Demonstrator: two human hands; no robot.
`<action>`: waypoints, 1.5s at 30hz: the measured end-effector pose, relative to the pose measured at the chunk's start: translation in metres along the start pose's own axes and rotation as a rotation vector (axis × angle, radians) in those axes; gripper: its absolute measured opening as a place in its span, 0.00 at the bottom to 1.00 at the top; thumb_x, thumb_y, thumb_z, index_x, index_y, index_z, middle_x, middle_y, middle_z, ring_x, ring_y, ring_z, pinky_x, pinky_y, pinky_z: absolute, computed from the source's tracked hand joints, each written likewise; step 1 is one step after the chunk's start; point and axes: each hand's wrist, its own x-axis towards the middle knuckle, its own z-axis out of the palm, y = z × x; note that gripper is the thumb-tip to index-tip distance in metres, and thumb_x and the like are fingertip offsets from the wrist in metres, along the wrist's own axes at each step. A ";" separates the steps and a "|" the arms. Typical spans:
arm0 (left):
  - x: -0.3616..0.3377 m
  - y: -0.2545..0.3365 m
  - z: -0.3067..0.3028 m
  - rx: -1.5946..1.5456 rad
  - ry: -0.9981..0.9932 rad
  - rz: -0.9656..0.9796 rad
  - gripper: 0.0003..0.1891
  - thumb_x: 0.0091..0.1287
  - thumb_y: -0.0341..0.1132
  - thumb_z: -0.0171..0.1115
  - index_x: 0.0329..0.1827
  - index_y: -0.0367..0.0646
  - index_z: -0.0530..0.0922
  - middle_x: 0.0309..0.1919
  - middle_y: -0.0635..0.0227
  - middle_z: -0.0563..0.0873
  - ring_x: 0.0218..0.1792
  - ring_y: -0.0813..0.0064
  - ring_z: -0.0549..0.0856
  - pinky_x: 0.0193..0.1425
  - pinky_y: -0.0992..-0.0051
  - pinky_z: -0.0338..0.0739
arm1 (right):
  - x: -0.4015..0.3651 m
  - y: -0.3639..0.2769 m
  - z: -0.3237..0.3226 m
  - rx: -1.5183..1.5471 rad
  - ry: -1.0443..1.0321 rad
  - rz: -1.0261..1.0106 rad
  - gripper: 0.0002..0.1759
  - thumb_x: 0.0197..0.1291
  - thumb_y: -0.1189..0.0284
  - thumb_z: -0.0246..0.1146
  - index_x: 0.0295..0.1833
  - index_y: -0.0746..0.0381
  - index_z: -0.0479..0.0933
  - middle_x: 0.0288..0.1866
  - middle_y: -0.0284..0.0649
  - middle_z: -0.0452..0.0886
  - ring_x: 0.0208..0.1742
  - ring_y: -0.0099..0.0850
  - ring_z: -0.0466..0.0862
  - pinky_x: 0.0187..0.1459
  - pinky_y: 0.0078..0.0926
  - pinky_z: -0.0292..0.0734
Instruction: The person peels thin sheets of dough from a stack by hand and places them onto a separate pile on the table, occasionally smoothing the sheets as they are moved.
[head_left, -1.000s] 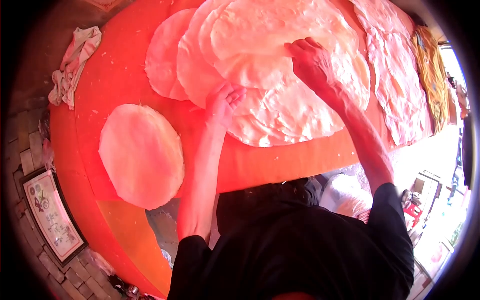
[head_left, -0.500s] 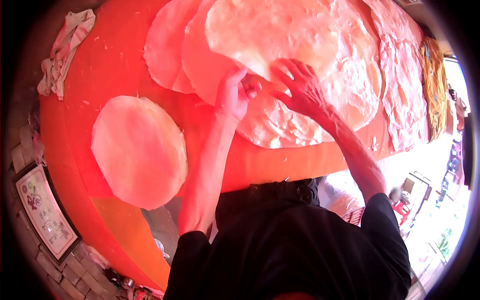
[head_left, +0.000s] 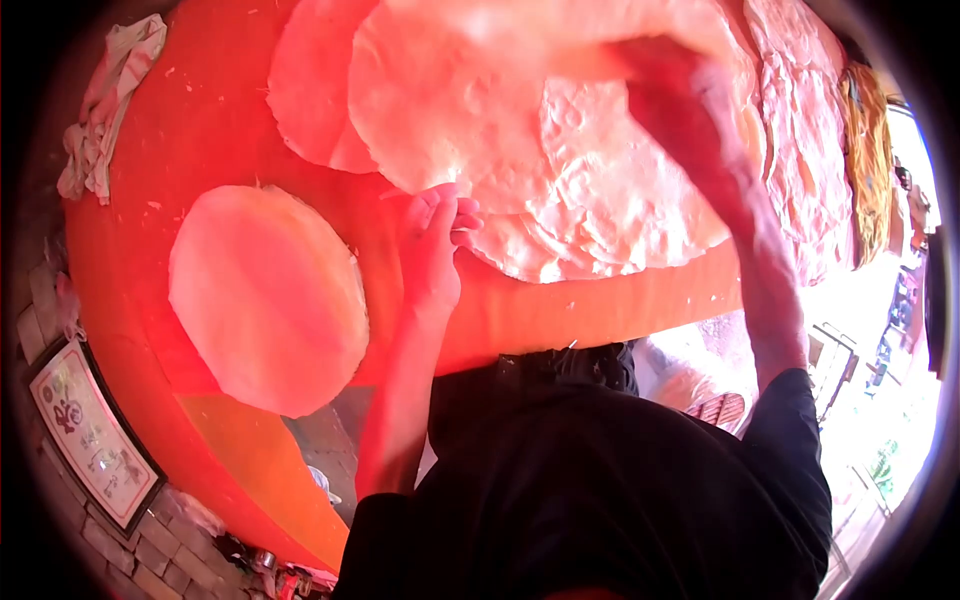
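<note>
Several thin, round, pale sheets that look like flatbread or dough lie overlapped on the red-covered table, the front one (head_left: 450, 110) with a smooth face. My left hand (head_left: 435, 235) is at the lower edge of this pile, its fingers curled in; whether they pinch anything is hidden. My right hand (head_left: 660, 62) is farther out over the pile, smeared by motion, beside a blurred pale sheet (head_left: 510, 25) near the top of the view. Wrinkled sheets (head_left: 640, 210) show under my right forearm. A separate round sheet (head_left: 270, 300) lies flat to the left.
A crumpled cloth (head_left: 115, 100) lies at the table's (head_left: 210, 120) far left. Wrinkled pale sheets (head_left: 805, 150) and a yellow-brown cloth (head_left: 866, 160) line its right end. A framed picture (head_left: 95, 435) stands at lower left by brick paving. Plastic-wrapped goods (head_left: 690, 375) sit below the front edge.
My right hand has swept away from me, and the upper sheet has shifted toward the top of the view, baring the sheets beneath. My left hand has come lower and slightly left.
</note>
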 end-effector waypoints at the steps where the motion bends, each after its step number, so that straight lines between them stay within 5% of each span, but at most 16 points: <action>1: -0.006 -0.006 0.001 0.019 -0.035 -0.007 0.11 0.74 0.35 0.57 0.54 0.39 0.77 0.38 0.61 0.86 0.38 0.76 0.85 0.36 0.81 0.75 | -0.021 0.010 0.029 0.116 -0.060 0.054 0.14 0.49 0.78 0.61 0.42 0.56 0.85 0.32 0.42 0.85 0.35 0.40 0.85 0.33 0.36 0.78; 3: -0.012 -0.015 0.011 0.016 -0.158 -0.110 0.15 0.74 0.37 0.58 0.56 0.36 0.76 0.40 0.62 0.85 0.40 0.74 0.86 0.38 0.79 0.78 | -0.023 0.007 0.038 -0.015 -0.514 0.209 0.13 0.51 0.78 0.61 0.43 0.59 0.85 0.35 0.42 0.86 0.37 0.41 0.85 0.37 0.39 0.79; 6: -0.014 -0.033 0.041 0.069 -0.247 -0.189 0.18 0.73 0.37 0.58 0.59 0.34 0.73 0.45 0.60 0.84 0.43 0.71 0.86 0.41 0.78 0.80 | -0.034 0.101 0.062 0.828 -0.321 0.222 0.14 0.62 0.78 0.60 0.53 0.65 0.80 0.49 0.41 0.85 0.48 0.30 0.85 0.51 0.28 0.80; 9: -0.014 -0.046 0.064 0.007 -0.281 -0.260 0.19 0.74 0.36 0.57 0.62 0.33 0.71 0.48 0.58 0.83 0.43 0.68 0.87 0.43 0.76 0.83 | 0.013 0.041 -0.048 0.065 -0.010 0.059 0.13 0.56 0.79 0.60 0.48 0.63 0.81 0.42 0.41 0.84 0.42 0.35 0.84 0.46 0.32 0.80; 12: -0.009 -0.054 0.073 -0.035 -0.311 -0.293 0.18 0.73 0.36 0.57 0.61 0.34 0.71 0.47 0.58 0.83 0.44 0.67 0.87 0.44 0.75 0.84 | -0.014 0.018 -0.081 -0.257 0.060 -0.147 0.13 0.50 0.80 0.60 0.43 0.61 0.81 0.35 0.41 0.83 0.37 0.39 0.84 0.40 0.37 0.79; 14: -0.008 -0.055 0.075 -0.049 -0.329 -0.317 0.18 0.73 0.35 0.58 0.61 0.35 0.72 0.45 0.59 0.83 0.44 0.66 0.88 0.44 0.75 0.84 | -0.065 0.030 -0.059 -0.266 -0.094 -0.174 0.14 0.46 0.80 0.60 0.40 0.60 0.82 0.31 0.41 0.83 0.34 0.42 0.84 0.36 0.40 0.79; 16: -0.006 -0.064 0.079 -0.085 -0.324 -0.363 0.18 0.73 0.35 0.59 0.61 0.36 0.72 0.43 0.61 0.84 0.43 0.66 0.88 0.42 0.76 0.84 | -0.128 0.047 -0.033 -0.164 -0.405 -0.020 0.17 0.47 0.85 0.59 0.44 0.63 0.82 0.39 0.43 0.85 0.41 0.37 0.85 0.44 0.34 0.80; 18: -0.009 -0.069 0.087 -0.119 -0.300 -0.372 0.17 0.72 0.36 0.59 0.60 0.37 0.73 0.41 0.63 0.84 0.42 0.66 0.89 0.40 0.77 0.84 | -0.160 0.048 -0.014 -0.098 -0.359 0.068 0.13 0.41 0.81 0.60 0.37 0.61 0.80 0.28 0.41 0.80 0.35 0.41 0.83 0.34 0.40 0.77; 22: -0.023 -0.082 0.108 -0.140 -0.306 -0.400 0.11 0.72 0.36 0.59 0.51 0.40 0.76 0.38 0.64 0.85 0.38 0.66 0.89 0.31 0.79 0.81 | -0.176 0.035 -0.032 -0.059 -0.234 0.153 0.16 0.40 0.83 0.60 0.39 0.63 0.81 0.33 0.42 0.82 0.41 0.41 0.82 0.41 0.39 0.78; 26: -0.024 -0.087 0.119 -0.228 -0.407 -0.434 0.07 0.73 0.36 0.57 0.42 0.42 0.76 0.36 0.64 0.85 0.35 0.64 0.90 0.22 0.80 0.74 | -0.208 0.029 -0.030 0.027 -0.260 0.190 0.17 0.40 0.83 0.61 0.41 0.63 0.80 0.40 0.41 0.83 0.44 0.41 0.82 0.44 0.40 0.79; 33: -0.016 -0.084 0.116 -0.299 -0.555 -0.350 0.07 0.74 0.36 0.53 0.47 0.43 0.72 0.39 0.62 0.85 0.26 0.71 0.87 0.18 0.81 0.66 | -0.213 -0.005 -0.028 0.058 -0.257 0.164 0.26 0.52 0.67 0.69 0.59 0.61 0.76 0.63 0.49 0.75 0.63 0.51 0.75 0.62 0.48 0.71; 36: -0.019 -0.078 0.119 -0.293 -0.566 -0.347 0.07 0.74 0.35 0.54 0.48 0.43 0.73 0.40 0.61 0.85 0.26 0.72 0.86 0.19 0.82 0.67 | -0.222 -0.004 -0.020 -0.039 -0.212 0.202 0.26 0.52 0.68 0.69 0.58 0.61 0.77 0.64 0.48 0.74 0.64 0.51 0.74 0.63 0.49 0.69; 40: -0.026 -0.058 0.122 -0.253 -0.557 -0.266 0.13 0.73 0.36 0.57 0.56 0.39 0.74 0.43 0.60 0.85 0.32 0.73 0.86 0.26 0.83 0.71 | -0.204 0.030 -0.019 -0.062 -0.421 0.343 0.17 0.56 0.79 0.61 0.52 0.59 0.81 0.58 0.43 0.81 0.59 0.40 0.81 0.57 0.37 0.77; 41: -0.028 -0.054 0.120 -0.200 -0.515 -0.261 0.14 0.73 0.36 0.57 0.57 0.39 0.74 0.43 0.60 0.85 0.33 0.74 0.86 0.27 0.83 0.71 | -0.185 0.042 -0.031 -0.201 -0.440 0.361 0.13 0.58 0.79 0.59 0.47 0.59 0.83 0.49 0.42 0.85 0.51 0.38 0.85 0.50 0.33 0.80; 44: -0.035 -0.051 0.096 -0.025 -0.458 -0.188 0.14 0.74 0.34 0.56 0.59 0.38 0.74 0.44 0.60 0.85 0.35 0.76 0.86 0.29 0.85 0.72 | -0.110 0.068 -0.116 -0.395 -0.140 0.169 0.05 0.65 0.73 0.59 0.39 0.60 0.80 0.23 0.38 0.77 0.25 0.30 0.76 0.28 0.30 0.73; 45: -0.038 -0.048 0.084 0.005 -0.433 -0.173 0.14 0.74 0.34 0.55 0.58 0.38 0.74 0.44 0.60 0.86 0.35 0.77 0.86 0.29 0.85 0.71 | -0.091 0.071 -0.140 -0.070 0.110 0.246 0.05 0.64 0.72 0.60 0.34 0.57 0.77 0.21 0.35 0.72 0.23 0.29 0.73 0.24 0.30 0.70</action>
